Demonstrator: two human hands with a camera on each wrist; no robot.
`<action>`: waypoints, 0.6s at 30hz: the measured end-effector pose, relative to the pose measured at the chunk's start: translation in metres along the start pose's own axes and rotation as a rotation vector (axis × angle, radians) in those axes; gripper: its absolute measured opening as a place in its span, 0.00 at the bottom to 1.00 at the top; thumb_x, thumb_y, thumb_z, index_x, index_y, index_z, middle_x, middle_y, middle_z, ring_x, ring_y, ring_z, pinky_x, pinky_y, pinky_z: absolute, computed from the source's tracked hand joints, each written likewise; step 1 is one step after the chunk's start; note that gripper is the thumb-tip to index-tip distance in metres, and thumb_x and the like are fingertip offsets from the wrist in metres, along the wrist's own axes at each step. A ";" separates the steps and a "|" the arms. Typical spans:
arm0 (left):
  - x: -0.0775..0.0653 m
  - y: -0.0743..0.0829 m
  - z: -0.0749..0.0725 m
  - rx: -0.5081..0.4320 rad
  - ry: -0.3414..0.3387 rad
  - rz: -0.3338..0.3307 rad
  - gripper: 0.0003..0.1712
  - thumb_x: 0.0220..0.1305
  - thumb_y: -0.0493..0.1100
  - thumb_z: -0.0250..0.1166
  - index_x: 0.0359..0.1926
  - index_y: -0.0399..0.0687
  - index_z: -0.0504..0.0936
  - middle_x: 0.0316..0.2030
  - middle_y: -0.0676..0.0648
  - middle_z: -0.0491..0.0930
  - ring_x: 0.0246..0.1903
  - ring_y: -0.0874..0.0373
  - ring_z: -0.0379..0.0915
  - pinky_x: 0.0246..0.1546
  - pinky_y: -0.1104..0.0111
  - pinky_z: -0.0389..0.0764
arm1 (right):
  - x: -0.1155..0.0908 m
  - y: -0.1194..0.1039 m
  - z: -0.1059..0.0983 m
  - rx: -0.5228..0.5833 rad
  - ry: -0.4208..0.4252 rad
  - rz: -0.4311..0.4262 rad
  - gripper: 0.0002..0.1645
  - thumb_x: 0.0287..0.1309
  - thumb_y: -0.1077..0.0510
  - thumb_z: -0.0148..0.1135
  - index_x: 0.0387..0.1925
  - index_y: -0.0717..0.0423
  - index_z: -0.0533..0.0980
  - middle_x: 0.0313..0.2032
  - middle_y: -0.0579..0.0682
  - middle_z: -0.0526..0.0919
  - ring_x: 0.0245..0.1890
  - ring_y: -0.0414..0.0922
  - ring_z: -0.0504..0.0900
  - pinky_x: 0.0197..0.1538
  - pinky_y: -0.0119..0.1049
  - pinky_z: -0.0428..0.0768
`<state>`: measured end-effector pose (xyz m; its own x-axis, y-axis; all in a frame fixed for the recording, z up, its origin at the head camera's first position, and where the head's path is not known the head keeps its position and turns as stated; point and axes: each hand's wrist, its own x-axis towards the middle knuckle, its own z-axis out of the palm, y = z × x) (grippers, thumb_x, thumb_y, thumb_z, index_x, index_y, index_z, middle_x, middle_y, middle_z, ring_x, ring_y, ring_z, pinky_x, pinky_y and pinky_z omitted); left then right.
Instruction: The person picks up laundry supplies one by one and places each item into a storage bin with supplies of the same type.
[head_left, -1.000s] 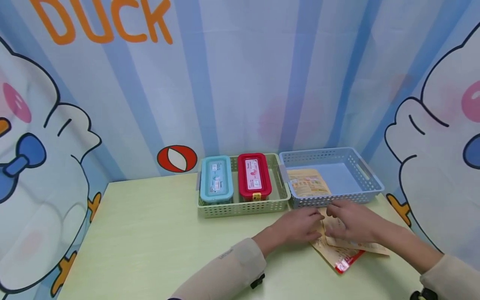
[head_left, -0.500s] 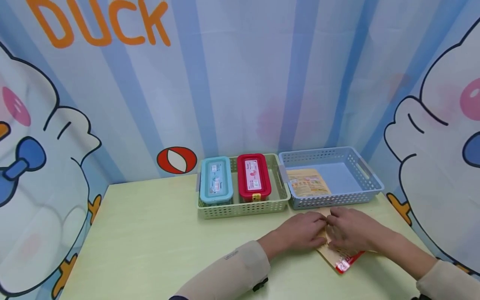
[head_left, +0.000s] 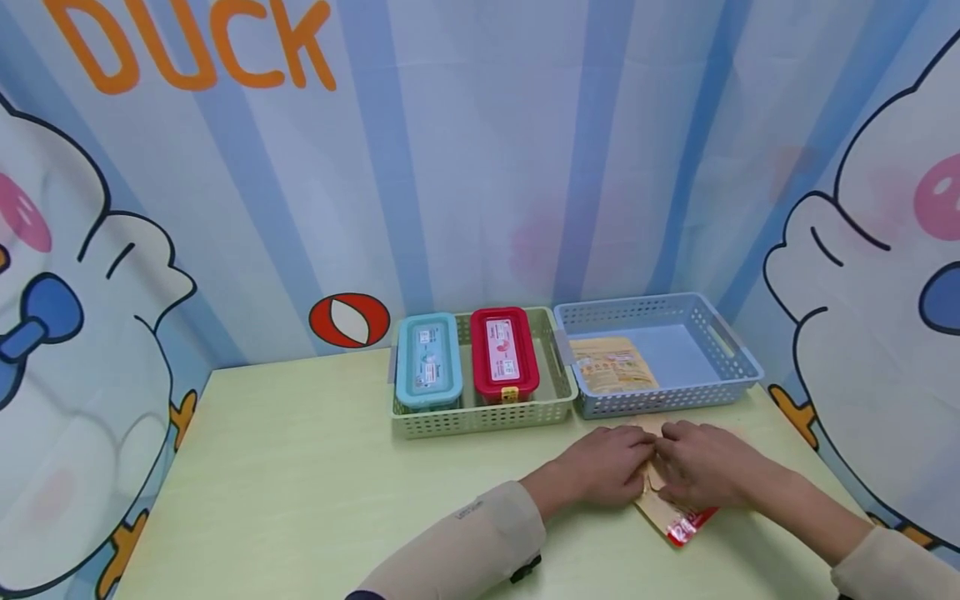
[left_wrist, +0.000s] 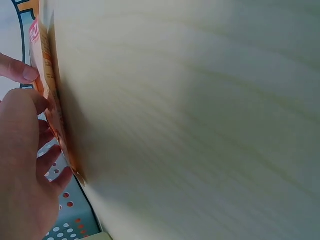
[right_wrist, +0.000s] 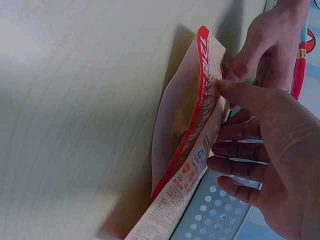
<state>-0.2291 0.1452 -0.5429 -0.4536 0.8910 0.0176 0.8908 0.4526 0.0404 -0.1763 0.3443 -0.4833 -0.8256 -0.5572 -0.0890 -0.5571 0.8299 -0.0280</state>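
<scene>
Two flat beige food pouches overlap on the table, and the lower pouch (head_left: 670, 518) shows a red printed corner. My left hand (head_left: 606, 467) bends over their left edge, with its thumb and fingers at the packaging. From the other side my right hand (head_left: 708, 468) holds the upper pouch (right_wrist: 175, 192), thumb on one face and fingertips along its edge. The two hands nearly meet, and much of both pouches is hidden beneath them. In the right wrist view, the red-banded pouch (right_wrist: 202, 65) leans against the printed one.
Behind the hands stands a blue perforated basket (head_left: 738, 383) with another beige pouch (head_left: 611, 364) inside. To its left, a green basket (head_left: 480, 422) holds a light-blue-lidded box (head_left: 429, 360) and a red-lidded box (head_left: 505, 354). A striped curtain (head_left: 480, 167) closes off the back.
My hands have come together over the pouches. The right hand has drawn the upper pouch left and inward, so it sits more squarely over the lower one.
</scene>
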 end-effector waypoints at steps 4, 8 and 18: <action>-0.001 0.000 0.001 0.000 -0.013 -0.006 0.33 0.79 0.54 0.51 0.80 0.56 0.67 0.78 0.58 0.64 0.77 0.65 0.56 0.71 0.69 0.66 | 0.000 -0.001 0.001 -0.019 0.002 -0.009 0.27 0.52 0.36 0.79 0.42 0.51 0.83 0.30 0.39 0.68 0.26 0.38 0.65 0.31 0.40 0.70; -0.002 0.000 0.002 -0.007 -0.015 -0.009 0.33 0.79 0.55 0.51 0.80 0.56 0.67 0.78 0.58 0.63 0.77 0.65 0.55 0.72 0.68 0.66 | 0.000 -0.003 0.001 -0.034 -0.004 -0.010 0.24 0.53 0.38 0.77 0.41 0.51 0.82 0.30 0.40 0.69 0.26 0.39 0.66 0.31 0.41 0.72; -0.003 0.002 0.004 -0.018 -0.018 -0.025 0.31 0.83 0.57 0.44 0.80 0.59 0.68 0.79 0.59 0.62 0.78 0.65 0.53 0.74 0.69 0.63 | -0.002 -0.018 -0.001 -0.107 0.045 -0.063 0.13 0.66 0.52 0.69 0.27 0.45 0.75 0.22 0.40 0.71 0.21 0.41 0.72 0.24 0.42 0.75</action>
<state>-0.2263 0.1435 -0.5468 -0.4749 0.8801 -0.0017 0.8785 0.4741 0.0582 -0.1644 0.3308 -0.4820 -0.7904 -0.6109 -0.0457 -0.6125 0.7870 0.0743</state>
